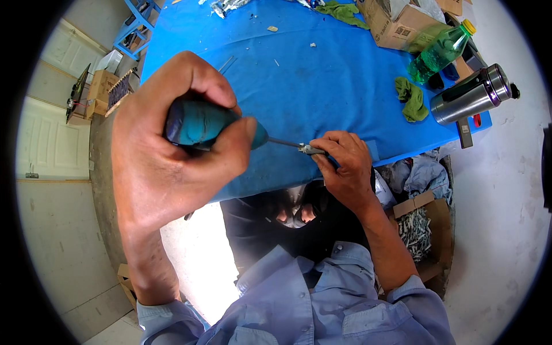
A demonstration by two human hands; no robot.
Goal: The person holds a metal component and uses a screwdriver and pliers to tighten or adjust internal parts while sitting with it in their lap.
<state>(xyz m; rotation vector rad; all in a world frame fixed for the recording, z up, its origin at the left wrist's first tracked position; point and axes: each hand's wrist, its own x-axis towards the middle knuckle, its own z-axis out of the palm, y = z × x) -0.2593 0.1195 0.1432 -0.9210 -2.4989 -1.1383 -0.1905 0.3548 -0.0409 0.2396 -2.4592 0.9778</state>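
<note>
My left hand [152, 167] is closed around the thick teal and dark handle of a screwdriver [202, 125]. Its thin metal shaft points right, and the tip meets a small silvery metal part [311, 149]. Between the thumb and fingers of my right hand [349, 164], that part is pinched over the near edge of the blue-covered table [287, 98]. The fingers hide some of the part, so its exact kind does not show.
At the right of the table stand a steel flask [468, 98], a green bottle [440, 54] and a green cloth [410, 99]. A cardboard box [397, 26] sits farther back. Below right, an open carton [440, 230] holds many small metal pieces. Scraps [272, 29] lie on the cover.
</note>
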